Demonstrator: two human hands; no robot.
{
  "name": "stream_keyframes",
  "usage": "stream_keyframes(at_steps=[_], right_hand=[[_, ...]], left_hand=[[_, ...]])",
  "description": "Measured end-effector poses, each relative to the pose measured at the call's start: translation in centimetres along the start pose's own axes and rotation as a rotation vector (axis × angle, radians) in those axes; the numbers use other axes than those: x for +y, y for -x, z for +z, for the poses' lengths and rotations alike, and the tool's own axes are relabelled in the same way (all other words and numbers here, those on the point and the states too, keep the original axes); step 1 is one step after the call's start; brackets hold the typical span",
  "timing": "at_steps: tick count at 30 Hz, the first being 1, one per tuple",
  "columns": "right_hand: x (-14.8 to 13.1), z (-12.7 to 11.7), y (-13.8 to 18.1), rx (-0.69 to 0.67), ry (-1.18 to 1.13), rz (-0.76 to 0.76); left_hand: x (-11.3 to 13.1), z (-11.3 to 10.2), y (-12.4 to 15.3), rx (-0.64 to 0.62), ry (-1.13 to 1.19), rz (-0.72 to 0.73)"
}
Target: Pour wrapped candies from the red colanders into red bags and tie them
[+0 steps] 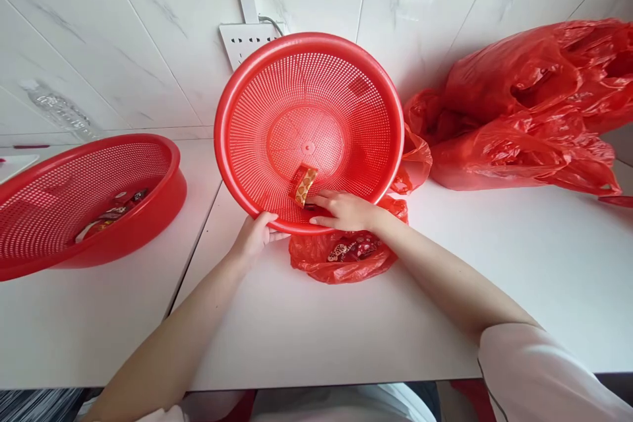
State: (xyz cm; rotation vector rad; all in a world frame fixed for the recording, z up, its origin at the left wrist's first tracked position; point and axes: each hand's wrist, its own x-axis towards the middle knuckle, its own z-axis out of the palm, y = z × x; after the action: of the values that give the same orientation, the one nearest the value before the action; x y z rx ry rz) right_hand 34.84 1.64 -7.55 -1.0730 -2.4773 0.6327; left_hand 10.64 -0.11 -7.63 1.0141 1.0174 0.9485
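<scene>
A large red plastic colander basket (232, 165) is tilted toward me, its open mouth facing up and forward. My left hand (254, 235) grips its lower left rim, thumb over the edge and fingers underneath. Inside, near the lower wall, lies a small red and gold snack packet (305, 186). My right hand (345, 211) reaches over the front rim, its fingers closed around the packet's lower end and a dark bit beside it. Below the basket, partly hidden by it, an open red plastic bag (316, 262) holds dark red wrapped packets (353, 248).
At left, a second red basket (163, 211) leans with several packets (111, 216) inside. Large red plastic bags (519, 112) stand at right by the tiled wall. A white power strip (237, 39) and a clear plastic bottle (62, 109) are behind. A seam crosses the white tabletop (297, 336).
</scene>
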Motion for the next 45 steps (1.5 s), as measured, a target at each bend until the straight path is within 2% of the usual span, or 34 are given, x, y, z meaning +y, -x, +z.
stream_keyframes(at_steps=[4, 7, 9, 16, 20, 22, 25, 27, 30, 32, 35, 40, 42, 45], right_hand=[[-0.4, -1.3, 0.1, -0.022, -0.343, -0.102], [-0.2, -1.8, 0.2, -0.063, -0.618, 0.022], [0.0, -2.0, 0.2, -0.057, -0.674, 0.083], [0.3, -2.0, 0.2, -0.056, -0.591, 0.048], [0.0, -2.2, 0.3, -0.106, -0.600, 0.059], [-0.3, -2.3, 0.3, -0.056, -0.569, 0.053], [-0.6, -1.7, 0.0, 0.153, -0.378, 0.007], [-0.5, -0.9, -0.1, 0.212, -0.185, -0.022], [0.0, 0.3, -0.2, 0.117, 0.016, -0.008], [0.3, 0.6, -0.1, 0.067, 0.036, 0.018], [0.2, 0.0, -0.1, 0.090, -0.134, 0.001], [-1.0, -2.0, 0.0, 0.047, -0.772, 0.034], [-1.5, -2.4, 0.1, 0.030, -0.871, 0.051], [-1.9, -2.4, 0.2, 0.037, -0.848, 0.014]], left_hand=[[0.0, -0.5, -0.4, 0.003, 0.001, -0.003], [0.1, -0.6, -0.4, 0.010, 0.002, -0.005], [0.1, -0.5, -0.4, 0.009, 0.008, -0.008], [0.1, -0.6, -0.4, -0.032, 0.004, -0.013], [0.2, -0.6, -0.4, -0.021, -0.005, -0.018], [0.2, -0.6, -0.4, -0.009, -0.010, -0.018], [0.1, -0.5, -0.4, -0.003, -0.013, -0.016], [0.1, -0.3, -0.3, -0.003, -0.024, -0.023], [0.1, 0.0, -0.1, -0.002, -0.033, -0.032], [0.2, 0.1, 0.1, 0.003, -0.016, -0.038], [0.3, 0.1, 0.0, 0.012, -0.002, -0.060], [0.2, -0.4, -0.4, 0.022, -0.034, -0.084], [0.2, -0.6, -0.6, 0.019, -0.036, -0.085], [0.3, -0.6, -0.6, 0.006, -0.040, -0.098]])
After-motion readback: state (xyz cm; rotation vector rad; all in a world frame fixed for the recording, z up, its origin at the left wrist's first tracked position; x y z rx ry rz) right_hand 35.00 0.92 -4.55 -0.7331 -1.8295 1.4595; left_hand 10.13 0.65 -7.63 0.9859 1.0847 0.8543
